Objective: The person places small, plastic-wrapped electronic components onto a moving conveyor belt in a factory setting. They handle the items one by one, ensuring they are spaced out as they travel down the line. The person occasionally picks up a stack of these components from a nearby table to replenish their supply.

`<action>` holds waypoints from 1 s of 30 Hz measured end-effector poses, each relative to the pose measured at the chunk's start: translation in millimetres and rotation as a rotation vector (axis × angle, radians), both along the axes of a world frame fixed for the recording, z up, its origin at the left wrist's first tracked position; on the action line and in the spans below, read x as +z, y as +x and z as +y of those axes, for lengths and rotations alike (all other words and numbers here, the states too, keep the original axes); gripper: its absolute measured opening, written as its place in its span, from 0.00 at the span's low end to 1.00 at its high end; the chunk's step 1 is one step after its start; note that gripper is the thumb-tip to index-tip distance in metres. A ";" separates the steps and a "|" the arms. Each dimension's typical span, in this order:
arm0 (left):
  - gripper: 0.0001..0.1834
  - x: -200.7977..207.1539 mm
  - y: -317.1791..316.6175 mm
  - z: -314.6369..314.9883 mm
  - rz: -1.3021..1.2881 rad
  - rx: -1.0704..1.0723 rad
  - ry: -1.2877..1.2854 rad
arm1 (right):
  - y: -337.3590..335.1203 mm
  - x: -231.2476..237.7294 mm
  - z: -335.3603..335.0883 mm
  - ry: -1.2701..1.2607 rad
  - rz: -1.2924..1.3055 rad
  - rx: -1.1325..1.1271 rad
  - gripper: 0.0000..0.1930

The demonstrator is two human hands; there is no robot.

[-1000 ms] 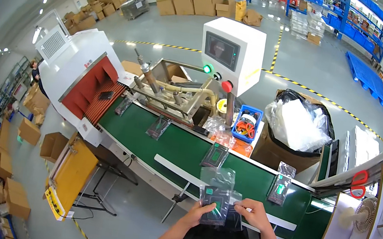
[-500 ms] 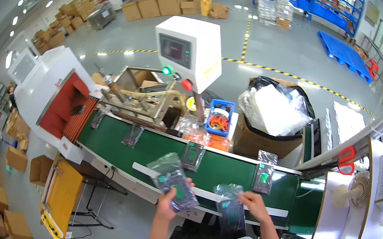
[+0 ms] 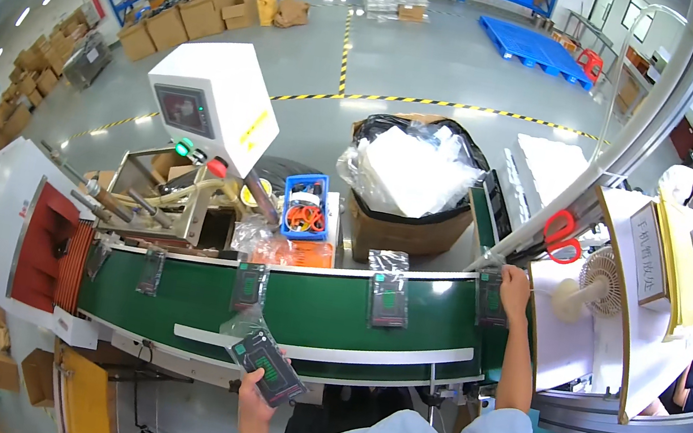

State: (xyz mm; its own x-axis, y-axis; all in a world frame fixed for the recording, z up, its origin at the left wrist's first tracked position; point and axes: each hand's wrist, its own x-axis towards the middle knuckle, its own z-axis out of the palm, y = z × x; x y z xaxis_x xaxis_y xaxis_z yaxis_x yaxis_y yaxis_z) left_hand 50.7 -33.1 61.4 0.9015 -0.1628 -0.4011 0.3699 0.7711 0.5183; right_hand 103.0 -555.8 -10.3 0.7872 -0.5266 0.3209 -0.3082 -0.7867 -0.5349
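In my left hand (image 3: 256,397), low in front of my body, is a flat black package in a clear plastic bag (image 3: 266,371), with green marks on its face. My fingers grip its lower edge, and the bag's loose end sticks up over the belt's front rail. My right hand (image 3: 516,291) reaches out to the belt's right end. Its closed fingers pinch the edge of a second bagged black package (image 3: 490,301) at the green conveyor belt (image 3: 321,317). Another bagged package (image 3: 388,300) lies on the belt to the left of it.
More bagged packages, one a bagged package (image 3: 248,286), lie along the belt toward a white machine with a red opening (image 3: 47,246). Behind the belt stand a control box (image 3: 214,105), a blue bin of tools (image 3: 305,206) and a lined carton (image 3: 408,231). A small fan (image 3: 594,283) stands right.
My right hand has moved from near my body out to the belt's right end with its bagged package. My left hand still holds its package. The view has turned right.
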 end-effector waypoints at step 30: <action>0.24 -6.6 -12.2 2.2 -0.033 -0.290 0.083 | 64.4 -129.9 98.9 0.182 0.127 -0.117 0.12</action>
